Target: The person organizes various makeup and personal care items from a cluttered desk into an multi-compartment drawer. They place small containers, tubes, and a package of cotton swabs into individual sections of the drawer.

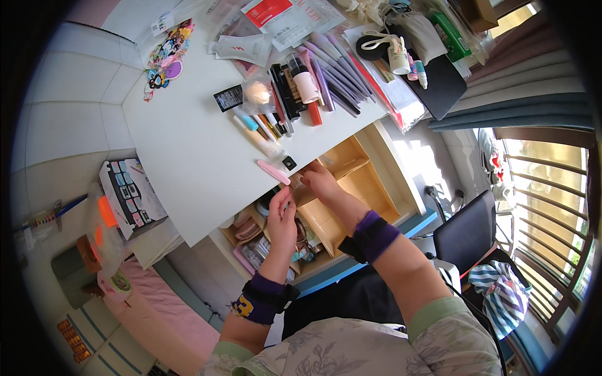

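My left hand (283, 221) is above the open drawer (405, 202), close to the desk's edge, its fingers bent near the end of a pink folding razor or similar slim item (273, 172) on the desk. What its fingertips touch is unclear. My right hand (320, 182) reaches into the drawer by a wooden divider compartment (371, 188); its fingertips are partly hidden and I cannot tell whether they hold anything. A small black square item (289, 163) lies on the desk above it. Assorted small items fill the drawer's left compartments (249, 229).
On the white desk (188, 155) lie purple-handled makeup brushes (336, 66), cosmetic tubes and pens (263, 127), a pale bottle (306, 84), packets (294, 21) and a pile of colourful stickers or charms (171, 61). A black chair (465, 230) stands at the right, by the window.
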`<control>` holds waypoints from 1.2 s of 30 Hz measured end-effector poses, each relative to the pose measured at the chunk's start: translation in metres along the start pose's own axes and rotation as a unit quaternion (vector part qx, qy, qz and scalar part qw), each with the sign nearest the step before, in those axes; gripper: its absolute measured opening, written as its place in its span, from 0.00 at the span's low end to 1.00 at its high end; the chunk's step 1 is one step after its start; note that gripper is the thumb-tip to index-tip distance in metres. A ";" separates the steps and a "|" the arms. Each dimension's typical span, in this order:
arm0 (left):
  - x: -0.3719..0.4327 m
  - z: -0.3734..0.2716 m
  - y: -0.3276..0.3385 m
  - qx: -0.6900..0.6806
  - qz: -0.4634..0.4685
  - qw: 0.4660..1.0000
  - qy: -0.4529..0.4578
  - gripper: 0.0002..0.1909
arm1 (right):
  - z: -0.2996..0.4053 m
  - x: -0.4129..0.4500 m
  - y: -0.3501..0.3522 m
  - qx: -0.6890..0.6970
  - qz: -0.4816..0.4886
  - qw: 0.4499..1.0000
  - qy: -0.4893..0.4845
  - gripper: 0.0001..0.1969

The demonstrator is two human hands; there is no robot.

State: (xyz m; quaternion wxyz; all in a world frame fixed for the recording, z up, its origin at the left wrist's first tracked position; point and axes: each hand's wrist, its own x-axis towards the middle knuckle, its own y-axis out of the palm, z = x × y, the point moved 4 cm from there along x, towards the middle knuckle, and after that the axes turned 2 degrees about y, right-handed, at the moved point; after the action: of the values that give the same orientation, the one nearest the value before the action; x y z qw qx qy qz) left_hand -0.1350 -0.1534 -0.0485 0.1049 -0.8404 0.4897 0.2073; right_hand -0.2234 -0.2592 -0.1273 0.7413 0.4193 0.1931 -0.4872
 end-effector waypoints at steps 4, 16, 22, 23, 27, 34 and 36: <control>-0.008 -0.028 -0.011 -0.012 -0.019 0.998 0.062 0.14 | 0.015 -0.048 -0.004 -0.059 0.033 0.997 -0.047 0.20; 0.010 -0.076 -0.001 0.126 -0.034 0.980 0.151 0.26 | 0.116 -0.096 0.047 -0.352 -0.075 0.880 -0.311 0.23; 0.017 -0.070 -0.001 0.113 0.006 0.981 0.158 0.28 | 0.113 -0.081 0.062 -0.406 0.010 0.846 -0.345 0.21; 0.018 -0.069 0.000 0.105 0.009 0.980 0.169 0.28 | 0.111 -0.079 0.062 -0.392 0.008 0.855 -0.341 0.19; 0.020 -0.066 0.002 0.018 0.010 0.992 0.125 0.27 | 0.105 -0.076 0.061 -0.409 -0.015 0.829 -0.382 0.16; 0.025 -0.061 0.005 -0.115 -0.005 0.992 0.061 0.27 | 0.103 -0.076 0.064 -0.419 -0.022 0.830 -0.367 0.15; 0.027 -0.061 0.007 -0.122 -0.004 0.991 0.062 0.27 | 0.104 -0.077 0.066 -0.419 -0.015 0.830 -0.367 0.15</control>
State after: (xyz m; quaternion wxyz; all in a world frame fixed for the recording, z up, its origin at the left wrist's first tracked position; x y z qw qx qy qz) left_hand -0.1145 -0.2015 -0.0057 -0.0278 -0.8603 0.4627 0.2122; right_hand -0.2126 -0.2892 0.0146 0.8546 -0.1448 0.0987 -0.4888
